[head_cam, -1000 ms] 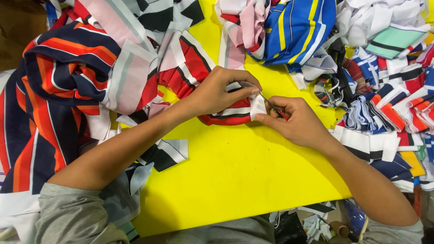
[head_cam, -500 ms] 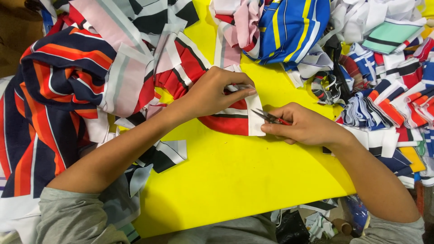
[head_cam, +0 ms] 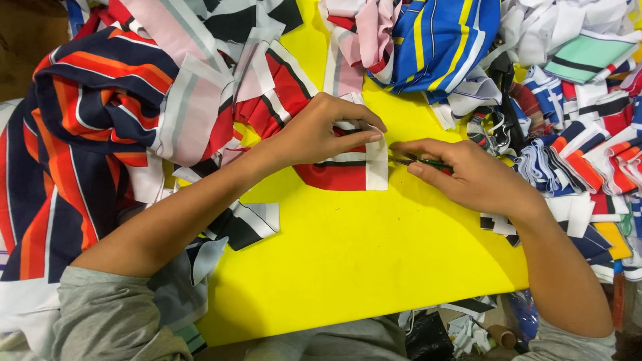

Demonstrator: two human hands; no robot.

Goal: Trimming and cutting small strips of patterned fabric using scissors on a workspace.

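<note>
- The left hand (head_cam: 321, 130) is pressed flat, fingers closed down on a red, white and black striped fabric piece (head_cam: 348, 167), which is pinned to the yellow table (head_cam: 348, 267).
- The right hand (head_cam: 468, 177) is closed around small green-handled snips (head_cam: 418, 160), whose tips are pointed at the white end of the piece, just beside the left fingertips.
- Compared with a second ago, the piece is no longer pinched up between both hands; it is now laid flat on the table, and the snips have been drawn slightly clear of its edge.
- From this it is judged that a trim on that edge has been finished or paused, and that the piece is being smoothed for checking.
- To the left, a heap of navy, orange and white striped cloth (head_cam: 80, 147) is piled against the forearm.
- To the right, a stack of small folded striped pieces (head_cam: 575, 167) is seen.
- Farther off, a blue and yellow garment (head_cam: 435, 40) is bunched at the table's far edge.
</note>
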